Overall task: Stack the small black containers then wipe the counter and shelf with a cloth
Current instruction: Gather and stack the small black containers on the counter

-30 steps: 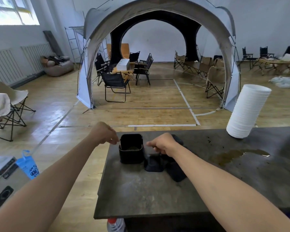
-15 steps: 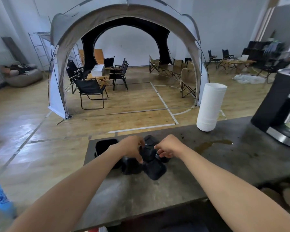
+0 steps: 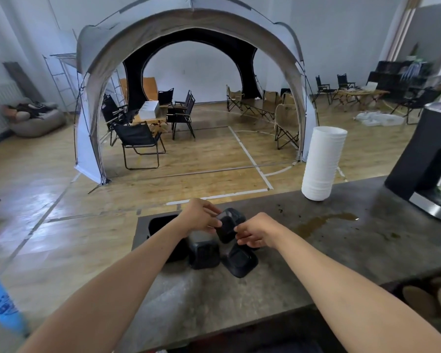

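Containers of black plastic sit clustered near the left end of a grey stone counter, where a person's left hand and right hand together grip one raised, tilted small black container, fingers curled round its sides. Just below it, two upturned black containers lie side by side, touching, while an upright black container stands behind the left forearm at the counter's far left corner. To the right, a brown spill spreads across the surface. Farther right, a tall stack of white cups stands at the far edge, and a black-and-steel coffee machine occupies the right end.
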